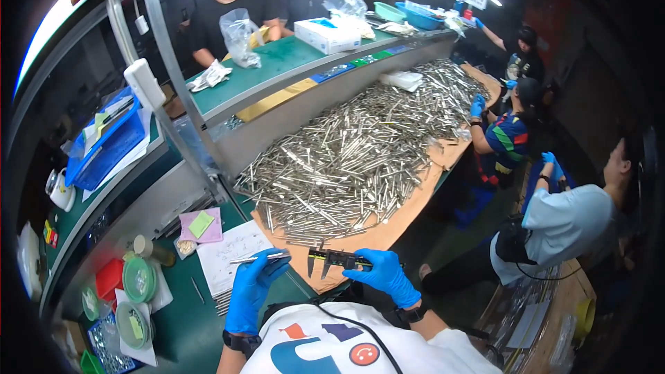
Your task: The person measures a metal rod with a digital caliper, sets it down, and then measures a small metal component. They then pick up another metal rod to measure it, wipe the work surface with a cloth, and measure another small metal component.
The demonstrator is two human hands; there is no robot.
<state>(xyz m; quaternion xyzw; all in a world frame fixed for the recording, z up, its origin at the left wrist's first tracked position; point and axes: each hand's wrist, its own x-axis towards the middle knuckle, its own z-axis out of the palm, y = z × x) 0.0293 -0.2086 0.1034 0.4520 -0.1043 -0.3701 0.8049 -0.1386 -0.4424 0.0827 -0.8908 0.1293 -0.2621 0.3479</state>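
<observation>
My left hand [252,292], in a blue glove, is closed around a few slim metal rods [258,258] that stick out past the fingers. In my blue-gloved right hand [385,277] I grip a dark caliper [335,258], its jaws pointing down and slightly apart. Nothing shows between those jaws. Just beyond both hands spreads a big heap of loose metal rods [353,152] on brown paper [410,209]. A sheet with drawings [225,246] lies beside my left hand, and several rods [223,302] are lined up next to its lower edge.
A raised green shelf [291,62] with a white box [327,34] runs behind the heap. Green round tubs [139,279], a red tray [109,279] and pink paper [201,225] sit on the left. People stand behind the shelf and along the right side, one in a light blue shirt [568,218].
</observation>
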